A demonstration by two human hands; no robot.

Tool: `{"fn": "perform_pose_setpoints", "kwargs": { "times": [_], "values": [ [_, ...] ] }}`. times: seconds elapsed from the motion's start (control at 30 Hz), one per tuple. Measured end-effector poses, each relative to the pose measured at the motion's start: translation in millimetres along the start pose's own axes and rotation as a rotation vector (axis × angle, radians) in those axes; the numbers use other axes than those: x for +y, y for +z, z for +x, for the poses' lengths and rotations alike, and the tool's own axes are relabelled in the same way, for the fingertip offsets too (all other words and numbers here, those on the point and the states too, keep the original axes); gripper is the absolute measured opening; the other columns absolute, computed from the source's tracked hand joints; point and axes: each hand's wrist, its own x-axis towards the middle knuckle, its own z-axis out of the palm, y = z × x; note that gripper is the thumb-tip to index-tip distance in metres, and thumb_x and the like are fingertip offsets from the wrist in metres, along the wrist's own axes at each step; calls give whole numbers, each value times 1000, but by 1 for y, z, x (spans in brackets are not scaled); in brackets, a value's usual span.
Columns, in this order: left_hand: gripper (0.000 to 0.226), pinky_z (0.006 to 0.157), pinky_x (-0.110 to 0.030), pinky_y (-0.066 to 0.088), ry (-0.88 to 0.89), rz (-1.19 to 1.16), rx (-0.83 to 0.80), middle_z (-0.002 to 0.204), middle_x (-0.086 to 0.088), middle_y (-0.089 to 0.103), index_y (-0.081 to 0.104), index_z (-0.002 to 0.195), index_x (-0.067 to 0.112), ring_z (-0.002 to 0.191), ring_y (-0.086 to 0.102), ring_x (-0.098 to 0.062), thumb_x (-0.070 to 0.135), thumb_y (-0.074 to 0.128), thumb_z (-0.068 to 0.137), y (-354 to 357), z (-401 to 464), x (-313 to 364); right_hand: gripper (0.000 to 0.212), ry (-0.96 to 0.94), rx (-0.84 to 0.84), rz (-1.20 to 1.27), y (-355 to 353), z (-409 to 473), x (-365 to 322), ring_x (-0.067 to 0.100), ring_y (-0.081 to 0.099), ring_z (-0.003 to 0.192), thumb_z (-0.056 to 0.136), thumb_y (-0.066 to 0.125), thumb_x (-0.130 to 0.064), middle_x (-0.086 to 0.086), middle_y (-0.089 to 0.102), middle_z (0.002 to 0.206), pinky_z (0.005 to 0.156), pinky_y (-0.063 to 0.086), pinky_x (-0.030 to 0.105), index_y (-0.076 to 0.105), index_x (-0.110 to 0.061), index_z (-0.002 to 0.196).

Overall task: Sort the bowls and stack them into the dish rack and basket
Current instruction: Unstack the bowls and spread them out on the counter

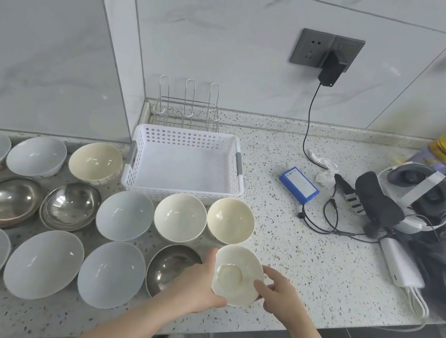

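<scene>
Head view: cream bowl (pixel 237 276) lifted off the counter (pixel 304 256), tipped so its underside faces the camera, gripped at opposite rims by left hand (pixel 197 282) and right hand (pixel 279 294). White basket (pixel 185 167) straight ahead beyond two cream bowls; wire dish rack (pixel 186 109) behind it. Both hands about equally near.

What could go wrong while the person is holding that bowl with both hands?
1. The cream bowl is tilted, held only at its rims by the left hand and right hand, close to the counter's front edge; it might slip and break.
2. Carrying it to the white basket, it could knock the two cream bowls standing in between.
</scene>
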Motion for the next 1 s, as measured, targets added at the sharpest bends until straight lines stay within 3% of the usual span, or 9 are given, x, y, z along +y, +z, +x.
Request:
{"fn": "perform_pose_setpoints", "kwargs": {
  "times": [0.1,0.17,0.23,0.33,0.43,0.5,0.6,0.83,1.0],
  "values": [
    [86,59,-27,50,25,-8,20,99,-1,66,13,145,26,82,66,-18,32,66,77,-1,0,-2,33,39,48,-43,2,-4,-4,1,50,43,94,53,-33,1,75,72,51,43,22,55,-33,127],
    [86,50,-21,43,30,-14,40,92,2,63,11,149,25,71,61,-13,34,64,82,-5,-2,-6,41,63,149,-117,5,-7,-7,1,61,62,94,50,-43,-2,74,73,61,46,25,53,-26,132],
    [72,49,-19,37,46,-38,80,79,10,56,23,148,23,63,54,-5,38,60,88,-12,-6,-11,46,53,288,-187,8,-13,-14,8,64,69,95,47,-45,2,72,73,63,48,29,52,-22,134],
    [38,56,-16,36,62,-62,196,73,18,53,53,127,28,70,53,-2,42,55,91,-31,-14,-22,41,7,454,-187,15,-19,-35,14,60,60,96,45,-40,9,71,69,54,45,27,53,-22,132],
    [22,59,-19,41,65,-185,251,77,14,62,63,110,28,71,60,-4,39,53,93,-57,-31,-42,37,-52,524,-148,35,-22,-66,12,62,75,96,47,-36,0,70,72,61,43,27,56,-23,129],
    [13,58,-20,43,80,-265,275,75,12,67,63,98,30,70,65,-3,38,53,94,-77,-47,-62,32,-110,500,-93,59,-25,-89,14,62,83,96,48,-33,-4,71,75,69,42,30,58,-26,126],
    [13,56,-22,44,79,-360,367,61,12,66,59,82,33,50,56,6,35,54,94,-107,-81,-104,24,-189,435,-26,112,-30,-123,6,63,71,95,50,-30,-6,70,67,60,40,25,61,-28,116],
    [12,53,-19,47,-20,-530,551,69,7,70,63,87,29,55,58,0,34,55,95,-172,-188,-252,18,-344,218,50,286,-53,-185,-10,59,69,94,52,-22,-10,69,64,62,39,19,65,-29,105],
    [9,42,-13,39,-152,-706,689,67,6,69,64,90,27,43,52,0,31,59,95,-202,-265,-362,18,-354,65,37,408,-76,-218,-5,58,56,94,52,-19,-8,68,61,48,41,10,66,-27,101]
  ]
}}
